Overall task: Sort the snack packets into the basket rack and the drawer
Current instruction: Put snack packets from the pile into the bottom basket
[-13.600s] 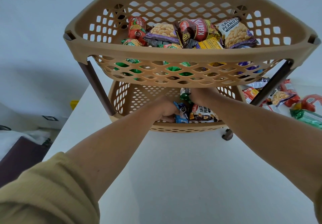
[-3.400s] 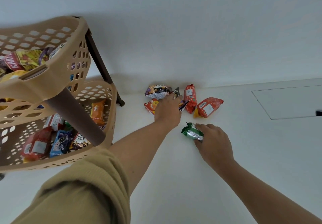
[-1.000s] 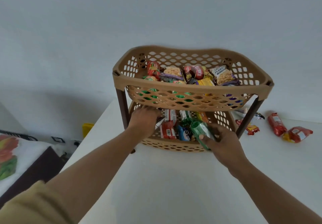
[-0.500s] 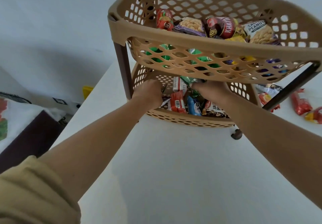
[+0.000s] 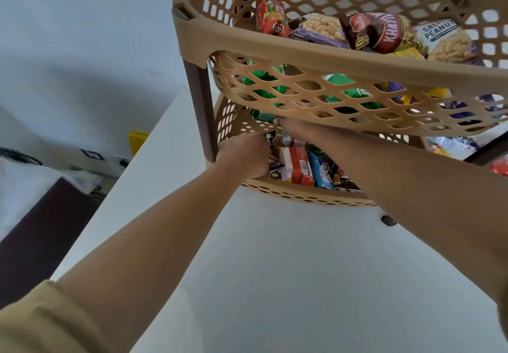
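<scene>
Pale wall stands behind a white tabletop (image 5: 275, 270), with a dark brown piece of furniture (image 5: 41, 229) and a small yellow object (image 5: 137, 141) off its left edge. On the tabletop is a tan plastic two-tier basket rack (image 5: 275, 55) with brown legs.

The left hand (image 5: 243, 154) reaches into the rack's lower basket (image 5: 302, 197), fingers curled round a dark snack packet (image 5: 270, 142). Just right of those fingers lie a red barcoded packet (image 5: 301, 165) and a blue packet (image 5: 320, 169).

The right hand (image 5: 294, 128) is farther in, its fingers mostly hidden under the upper basket, so I cannot tell their grip. A green packet (image 5: 264, 116) touches their tips. Peanut packets (image 5: 321, 26) fill the upper basket above both hands. Loose packets (image 5: 453, 146) lie on the tabletop, well right of the fingers.
</scene>
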The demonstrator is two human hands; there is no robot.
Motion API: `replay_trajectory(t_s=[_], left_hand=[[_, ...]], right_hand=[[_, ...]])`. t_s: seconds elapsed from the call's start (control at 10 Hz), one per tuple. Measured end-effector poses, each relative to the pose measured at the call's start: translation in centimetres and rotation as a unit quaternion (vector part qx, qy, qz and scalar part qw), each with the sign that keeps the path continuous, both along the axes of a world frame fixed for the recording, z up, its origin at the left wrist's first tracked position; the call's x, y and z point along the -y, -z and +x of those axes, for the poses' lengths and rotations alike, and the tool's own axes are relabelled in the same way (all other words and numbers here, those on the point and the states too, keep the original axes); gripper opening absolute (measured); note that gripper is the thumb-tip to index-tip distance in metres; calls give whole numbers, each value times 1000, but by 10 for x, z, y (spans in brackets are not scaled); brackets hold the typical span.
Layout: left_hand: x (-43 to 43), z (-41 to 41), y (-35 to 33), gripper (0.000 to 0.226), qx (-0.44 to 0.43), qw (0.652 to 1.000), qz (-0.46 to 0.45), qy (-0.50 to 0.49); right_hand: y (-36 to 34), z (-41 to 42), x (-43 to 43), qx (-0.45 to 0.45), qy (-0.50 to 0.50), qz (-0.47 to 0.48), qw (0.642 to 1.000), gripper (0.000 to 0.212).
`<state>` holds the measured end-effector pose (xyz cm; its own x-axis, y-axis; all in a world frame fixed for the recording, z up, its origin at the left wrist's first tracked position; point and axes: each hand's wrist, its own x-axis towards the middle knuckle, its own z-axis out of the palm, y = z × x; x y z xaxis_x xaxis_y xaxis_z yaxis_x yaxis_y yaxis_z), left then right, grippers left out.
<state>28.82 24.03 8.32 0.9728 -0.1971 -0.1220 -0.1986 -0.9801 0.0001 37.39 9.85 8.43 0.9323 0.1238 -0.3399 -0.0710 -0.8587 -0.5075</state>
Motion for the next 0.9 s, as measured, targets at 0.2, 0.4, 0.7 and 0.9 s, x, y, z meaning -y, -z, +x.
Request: replay_trajectory(t_s=[0.2,0.4,0.7,0.9], left_hand=[[0,2,-5,43,-11,998,-55,-20],[0,-2,-6,41,10,998,-66,-16],[-2,-2,-5,46,3,995,-101,-15],[-2,-6,-7,54,33,992,-124,-2]], right_hand=[[8,6,-17,46,-12,-11,999,31],[14,6,-28,90,-38,-33,995,29],[4,5,-30,70,-66,2,995,24],[-12,-20,-18,109,-39,15,993,29]])
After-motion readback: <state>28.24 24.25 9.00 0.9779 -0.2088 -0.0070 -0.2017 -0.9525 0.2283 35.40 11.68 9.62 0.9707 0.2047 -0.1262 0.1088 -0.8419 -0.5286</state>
